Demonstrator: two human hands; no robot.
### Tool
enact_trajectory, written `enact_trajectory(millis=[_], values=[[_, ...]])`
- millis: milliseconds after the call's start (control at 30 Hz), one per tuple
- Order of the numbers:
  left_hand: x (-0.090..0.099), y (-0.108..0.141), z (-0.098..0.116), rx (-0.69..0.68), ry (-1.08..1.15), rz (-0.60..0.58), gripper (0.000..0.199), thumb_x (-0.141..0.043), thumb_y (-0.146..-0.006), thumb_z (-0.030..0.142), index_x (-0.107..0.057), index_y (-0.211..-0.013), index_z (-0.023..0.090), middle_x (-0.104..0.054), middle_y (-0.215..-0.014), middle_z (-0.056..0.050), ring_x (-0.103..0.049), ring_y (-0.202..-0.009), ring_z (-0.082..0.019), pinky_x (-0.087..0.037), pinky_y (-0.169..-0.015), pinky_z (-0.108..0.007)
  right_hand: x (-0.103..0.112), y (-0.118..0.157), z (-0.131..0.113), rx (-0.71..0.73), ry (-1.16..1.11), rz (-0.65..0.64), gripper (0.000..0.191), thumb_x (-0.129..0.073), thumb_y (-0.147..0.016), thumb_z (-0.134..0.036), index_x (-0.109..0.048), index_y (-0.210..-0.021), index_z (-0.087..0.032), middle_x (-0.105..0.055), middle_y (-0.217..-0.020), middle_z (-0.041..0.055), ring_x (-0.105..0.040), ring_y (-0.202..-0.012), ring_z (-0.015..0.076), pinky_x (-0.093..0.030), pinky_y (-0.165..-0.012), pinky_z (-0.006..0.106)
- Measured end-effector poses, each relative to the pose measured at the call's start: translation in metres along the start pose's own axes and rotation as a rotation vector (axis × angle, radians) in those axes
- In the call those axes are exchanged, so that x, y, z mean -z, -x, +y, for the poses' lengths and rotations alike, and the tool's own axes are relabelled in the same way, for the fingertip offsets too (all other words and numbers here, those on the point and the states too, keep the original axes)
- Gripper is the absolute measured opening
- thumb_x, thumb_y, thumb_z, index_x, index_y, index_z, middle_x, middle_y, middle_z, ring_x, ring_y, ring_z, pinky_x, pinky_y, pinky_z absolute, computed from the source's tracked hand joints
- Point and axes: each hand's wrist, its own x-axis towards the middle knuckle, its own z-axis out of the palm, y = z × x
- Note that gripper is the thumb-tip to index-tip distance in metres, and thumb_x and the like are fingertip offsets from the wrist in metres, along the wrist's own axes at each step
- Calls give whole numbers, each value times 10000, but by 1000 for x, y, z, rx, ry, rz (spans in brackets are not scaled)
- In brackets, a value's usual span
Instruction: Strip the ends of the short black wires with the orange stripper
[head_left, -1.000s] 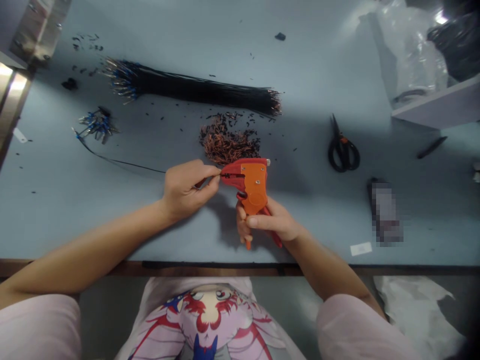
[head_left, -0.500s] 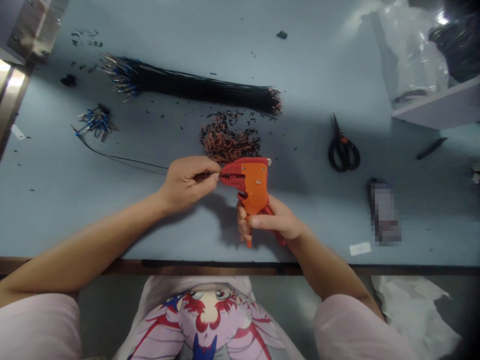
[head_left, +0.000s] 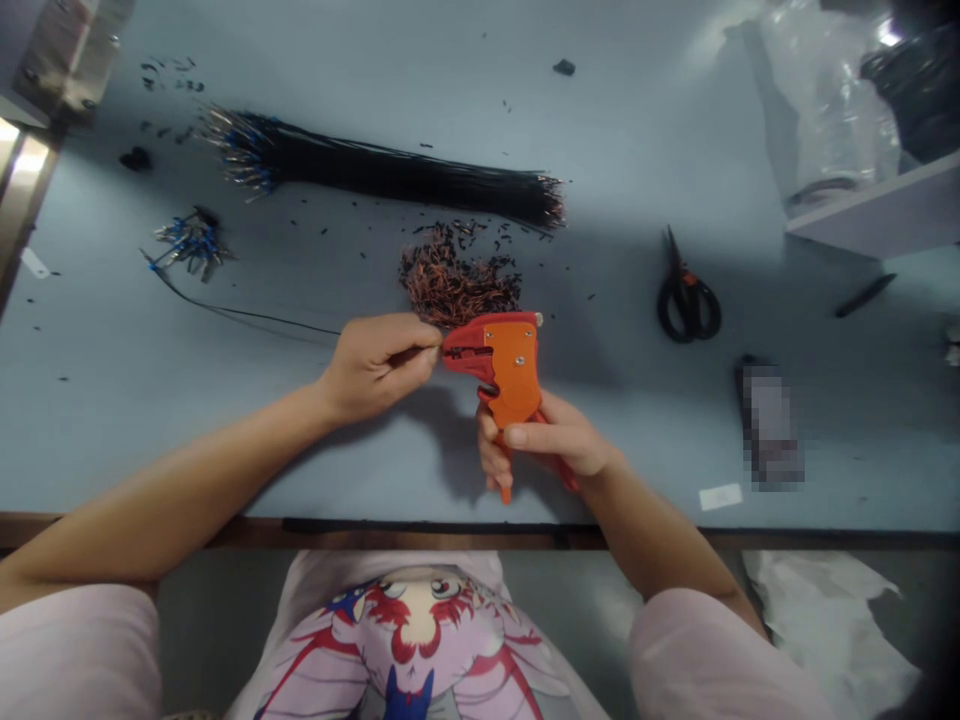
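Observation:
Between the thumb and fingers of my left hand (head_left: 381,368) is pinched a thin black wire (head_left: 262,316). Its blue-sleeved end trails off to the left, and its other end meets the jaws of the wire stripper (head_left: 516,370). My right hand (head_left: 551,438) is wrapped round the handles of this orange and red tool. Whether the wire's tip lies inside the jaws is hidden by my fingertips. Just beyond the tool spreads a heap of copper and black wire scraps (head_left: 457,280). Farther back lies a long bundle of black wires (head_left: 397,178) with blue-sleeved left ends.
A small pile of blue-sleeved terminals (head_left: 195,242) lies at the left. To the right are black-handled scissors (head_left: 688,300), a blurred-out phone-like object (head_left: 771,422), a white label (head_left: 720,497) and a dark pen-like item (head_left: 866,295). Plastic bags (head_left: 832,110) sit at the back right.
The wire stripper and my right hand have shifted very slightly right. My left hand keeps its pinch on the wire in nearly the same spot.

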Motion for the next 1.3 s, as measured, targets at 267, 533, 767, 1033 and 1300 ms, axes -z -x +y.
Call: enact_trajectory(millis=[267, 533, 767, 1033, 1300], values=[[-1, 1, 0, -56, -47, 22, 209, -480, -849, 128, -555, -655, 146, -430, -553, 43, -371, -501, -64, -299, -507, -201, -2, 1, -1, -16, -8, 19, 265, -652, -849, -365, -531, -812, -132, -594, -603, -9, -590, -483, 120, -580, -570, 323], [-2, 2, 1, -47, -25, 54, 224, -476, -855, 136, -531, -639, 150, -417, -547, 48, -363, -497, -63, -288, -498, -201, -2, 0, -1, -32, -36, 30, 289, -666, -829, -390, -545, -844, -128, -604, -611, -2, -608, -498, 131, -585, -562, 331], [-3, 3, 0, -31, 17, 54, 219, -478, -860, 152, -526, -647, 153, -418, -553, 47, -366, -501, -63, -302, -505, -196, -4, 0, 0, -41, -21, 70, 301, -685, -813, -391, -553, -841, -122, -612, -618, 2, -620, -517, 133, -591, -587, 334], [-3, 3, 2, 24, 5, 28, 246, -451, -862, 178, -512, -624, 161, -420, -541, 36, -374, -502, -72, -316, -509, -202, -5, 1, 0, -36, 36, 60, 296, -648, -847, -405, -532, -810, -136, -604, -592, -10, -615, -489, 126, -576, -532, 295], [-4, 4, 1, 26, 16, 36, 237, -457, -859, 184, -515, -630, 165, -431, -543, 38, -377, -500, -73, -317, -508, -204, -4, 0, 0, -36, 25, 66, 294, -658, -843, -397, -540, -831, -128, -608, -607, 0, -608, -514, 127, -586, -566, 319]])
